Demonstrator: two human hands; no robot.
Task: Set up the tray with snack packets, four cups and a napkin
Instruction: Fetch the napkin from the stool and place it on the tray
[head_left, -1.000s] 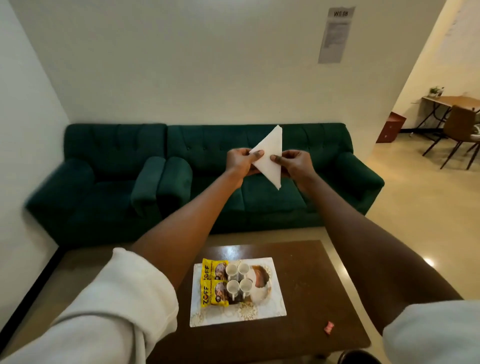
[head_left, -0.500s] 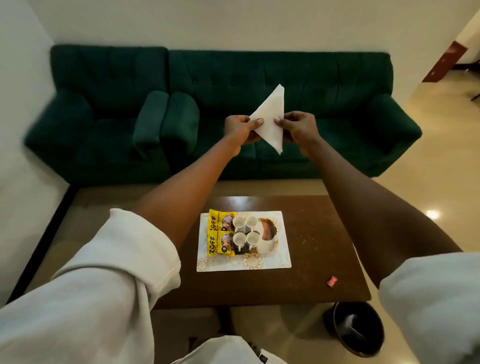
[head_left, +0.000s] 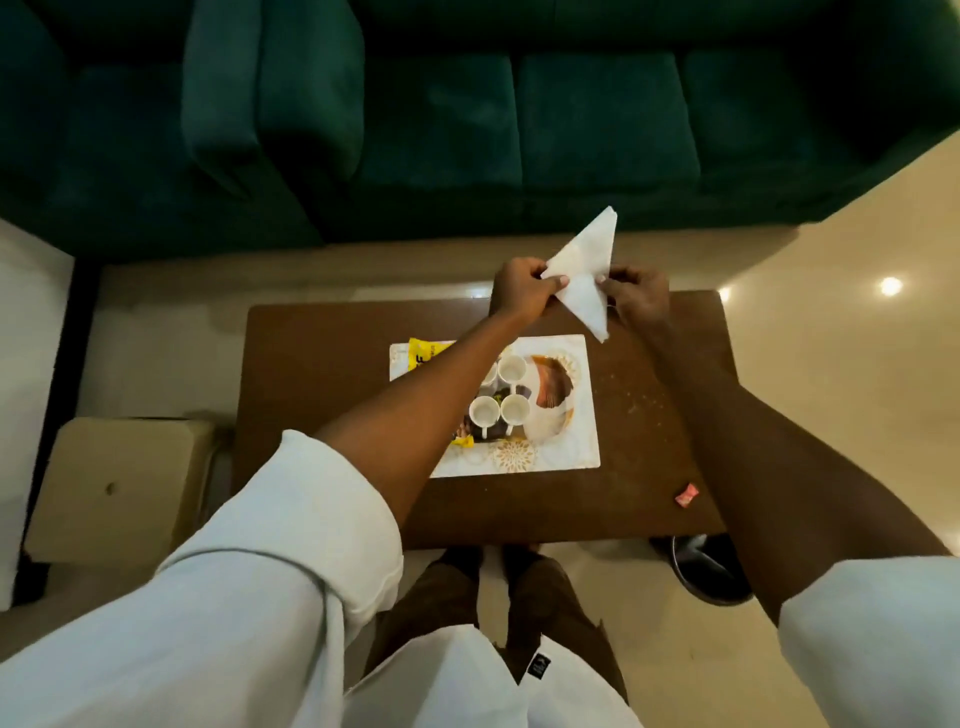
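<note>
Two pinches hold the folded napkin (head_left: 584, 278), left hand (head_left: 519, 291) and right hand (head_left: 640, 295) at opposite edges, probably to keep its triangle crisp. It hangs over the table's (head_left: 322, 374) far side, beyond the tray (head_left: 584, 421) of cups (head_left: 514, 408) and snack packets (head_left: 423, 349).

Both hands, left (head_left: 522, 293) and right (head_left: 639, 296), pinch a folded napkin (head_left: 584, 275) above the tabletop (head_left: 322, 384), beyond the tray (head_left: 582, 447) with cups (head_left: 514, 408).
</note>
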